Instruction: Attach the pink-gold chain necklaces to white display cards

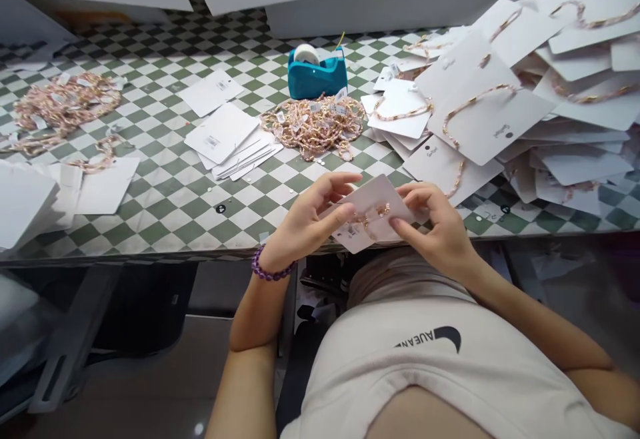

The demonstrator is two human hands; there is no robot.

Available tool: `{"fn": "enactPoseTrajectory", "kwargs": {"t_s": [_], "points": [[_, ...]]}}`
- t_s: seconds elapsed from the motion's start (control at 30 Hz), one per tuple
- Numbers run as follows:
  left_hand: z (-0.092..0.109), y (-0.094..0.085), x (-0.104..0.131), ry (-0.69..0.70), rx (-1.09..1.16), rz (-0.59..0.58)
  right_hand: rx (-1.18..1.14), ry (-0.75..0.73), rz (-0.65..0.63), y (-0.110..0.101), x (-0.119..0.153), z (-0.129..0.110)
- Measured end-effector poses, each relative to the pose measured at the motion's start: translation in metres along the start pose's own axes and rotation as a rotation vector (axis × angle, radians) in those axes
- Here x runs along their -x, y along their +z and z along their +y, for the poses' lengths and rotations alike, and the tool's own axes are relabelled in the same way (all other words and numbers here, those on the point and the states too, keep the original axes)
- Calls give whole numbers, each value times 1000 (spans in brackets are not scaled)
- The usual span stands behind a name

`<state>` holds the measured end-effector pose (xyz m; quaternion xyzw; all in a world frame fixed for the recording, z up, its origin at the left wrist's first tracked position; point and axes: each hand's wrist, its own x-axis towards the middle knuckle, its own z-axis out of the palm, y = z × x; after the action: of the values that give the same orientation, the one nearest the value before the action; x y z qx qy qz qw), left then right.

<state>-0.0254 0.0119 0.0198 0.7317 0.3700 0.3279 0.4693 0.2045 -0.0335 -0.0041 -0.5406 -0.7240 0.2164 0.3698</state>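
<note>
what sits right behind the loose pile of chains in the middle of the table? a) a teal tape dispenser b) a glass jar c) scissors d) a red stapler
a: a teal tape dispenser with a white roll stands just behind the chain pile on the checkered table.

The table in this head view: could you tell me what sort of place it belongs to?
Probably a jewellery packing workbench: a heap of loose chains, a pile of carded chains, a tape dispenser, and both hands holding a card.

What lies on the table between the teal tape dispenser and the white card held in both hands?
In the head view, a heap of chains lies between the tape dispenser and the card; nearer the card, bare checkered table.
</note>
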Motion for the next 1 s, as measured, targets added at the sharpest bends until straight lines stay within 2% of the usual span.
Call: {"fn": "enactPoseTrajectory", "kwargs": {"t_s": [0.1,0.2,0.27,0.37,0.47,0.57,0.83,1.0], "points": [[6,16,3,14,120,138,-445,152,13,0,-6,-7],[7,33,5,39,121,225,-577,215,29,0,-11,-17],[6,38,7,27,118,208,-607,242,26,0,-13,-23],[4,36,10,-10,170,127,-691,286,-65,-4,-15,-25],[4,33,10,-50,272,49,-712,304,-200,-8,-15,-22],[5,32,9,-68,344,42,-710,299,-265,-10,-15,-19],[3,34,7,-62,356,68,-601,281,-258,-10,-14,-19],[-1,37,8,-39,262,102,-516,312,-132,-5,-12,-25]]}}
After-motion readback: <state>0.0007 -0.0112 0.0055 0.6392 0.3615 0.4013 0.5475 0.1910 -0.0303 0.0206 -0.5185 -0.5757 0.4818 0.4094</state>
